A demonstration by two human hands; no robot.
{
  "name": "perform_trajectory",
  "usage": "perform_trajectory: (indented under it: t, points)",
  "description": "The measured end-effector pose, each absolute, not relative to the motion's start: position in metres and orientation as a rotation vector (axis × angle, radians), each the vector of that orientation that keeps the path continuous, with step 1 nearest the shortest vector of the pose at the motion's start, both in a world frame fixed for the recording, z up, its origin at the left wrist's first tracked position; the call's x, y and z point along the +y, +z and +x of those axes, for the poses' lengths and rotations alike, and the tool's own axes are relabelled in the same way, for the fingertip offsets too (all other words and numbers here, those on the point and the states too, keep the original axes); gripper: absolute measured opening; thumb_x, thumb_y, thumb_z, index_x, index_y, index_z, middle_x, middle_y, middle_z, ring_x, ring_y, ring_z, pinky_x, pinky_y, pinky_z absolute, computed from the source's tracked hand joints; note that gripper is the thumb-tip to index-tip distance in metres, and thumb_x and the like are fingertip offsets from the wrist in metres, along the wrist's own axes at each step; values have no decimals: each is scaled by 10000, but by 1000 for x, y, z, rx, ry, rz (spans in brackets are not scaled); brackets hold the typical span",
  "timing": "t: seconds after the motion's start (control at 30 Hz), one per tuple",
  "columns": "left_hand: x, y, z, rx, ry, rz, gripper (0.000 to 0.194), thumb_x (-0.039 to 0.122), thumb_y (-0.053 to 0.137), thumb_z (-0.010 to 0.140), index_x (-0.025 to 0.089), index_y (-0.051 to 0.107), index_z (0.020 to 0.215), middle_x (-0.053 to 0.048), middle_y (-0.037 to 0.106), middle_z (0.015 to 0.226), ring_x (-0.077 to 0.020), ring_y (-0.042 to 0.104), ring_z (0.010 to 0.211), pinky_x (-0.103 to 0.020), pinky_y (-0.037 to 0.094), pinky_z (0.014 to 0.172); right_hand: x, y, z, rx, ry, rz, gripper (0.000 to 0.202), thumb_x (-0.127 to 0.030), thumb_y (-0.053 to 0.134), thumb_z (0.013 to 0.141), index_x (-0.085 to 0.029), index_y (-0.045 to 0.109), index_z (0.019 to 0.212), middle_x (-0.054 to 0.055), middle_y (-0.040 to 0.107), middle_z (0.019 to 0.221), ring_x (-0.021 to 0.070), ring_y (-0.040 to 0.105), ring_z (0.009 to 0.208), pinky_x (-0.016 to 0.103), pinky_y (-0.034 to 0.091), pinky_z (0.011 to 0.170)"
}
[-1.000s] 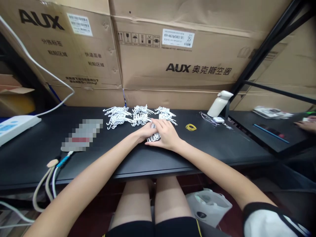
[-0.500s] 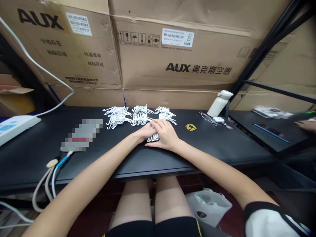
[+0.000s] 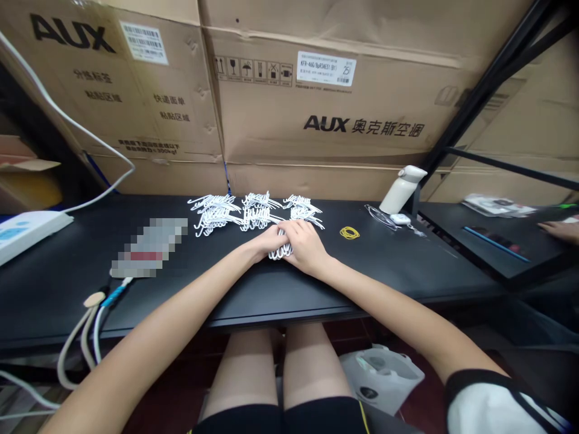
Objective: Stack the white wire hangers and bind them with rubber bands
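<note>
Both my hands are closed around a bundle of white hooks (image 3: 280,251) just above the black tabletop. My left hand (image 3: 268,240) grips it from the left, its fingers partly hidden. On the other side my right hand (image 3: 307,244) wraps over the bundle, fingers bent across the top. Curved hook ends stick out below, between the two hands. Behind lie more white hooks in stacked groups: a left pile (image 3: 214,214), a middle pile (image 3: 257,211) and a right pile (image 3: 304,210). Yellow rubber bands (image 3: 350,232) lie to the right of my right hand.
A white bottle (image 3: 402,189), an earphone case (image 3: 400,220) and a clear cord are at the back right. A blurred-out device (image 3: 151,247) with cables and a white power strip (image 3: 31,232) are left. Cardboard boxes (image 3: 325,144) stand behind. Another person's hand (image 3: 561,229) shows far right.
My right thumb has moved from beneath the bundle up against it, and the right fingers have shifted slightly. The piles and the other table items stay put.
</note>
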State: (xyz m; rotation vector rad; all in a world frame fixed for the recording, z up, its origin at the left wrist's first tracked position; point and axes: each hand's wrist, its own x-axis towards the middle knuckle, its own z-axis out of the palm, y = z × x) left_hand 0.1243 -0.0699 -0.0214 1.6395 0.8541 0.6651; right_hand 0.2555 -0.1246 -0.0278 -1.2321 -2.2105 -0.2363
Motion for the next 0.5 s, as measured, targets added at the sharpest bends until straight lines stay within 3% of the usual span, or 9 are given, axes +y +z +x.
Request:
perform_trajectory:
  t: [0.27,0.5]
  points:
    - [-70,-22,125,791,681,1601,315,156,585,672,139,629,983,-42,689,947,-211,624,966,-317,480,897,-128,-24,255,-2195,-220,-1250,503,-132,544,673,-104,560,1175,165,565,1265,309,492,1162,429,396,971]
    - [-69,-21,126,865,624,1455,316,354,743,626,118,629,802,-48,660,747,-200,620,785,-300,483,724,-126,-23,258,-2122,-261,-1392,602,-269,623,673,-84,539,1240,202,498,1364,348,467,1231,463,349,1043]
